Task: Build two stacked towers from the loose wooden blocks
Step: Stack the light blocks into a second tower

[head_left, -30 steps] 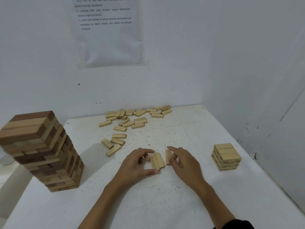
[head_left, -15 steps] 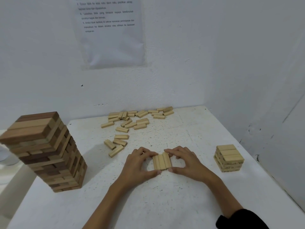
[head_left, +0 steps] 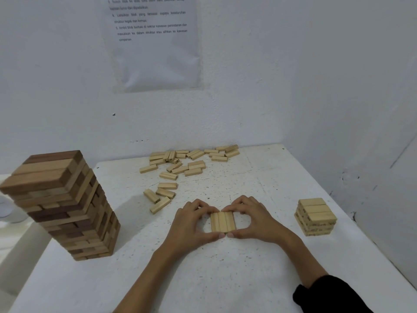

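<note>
The white speckled table (head_left: 225,279) is occupied at left by a tall brown-and-tan wooden block tower (head_left: 61,206), at the back by scattered pale wooden blocks (head_left: 180,166), at right by a short pale block stack (head_left: 316,216). Between the curled left hand (head_left: 191,224) and right hand (head_left: 255,220), a flat three-block row (head_left: 223,221) is pinched mid-table.

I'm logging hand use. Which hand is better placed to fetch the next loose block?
Left, probably. The left hand sits nearest the loose blocks, beyond and left of the three-block row; the right hand would have to cross it.
</note>
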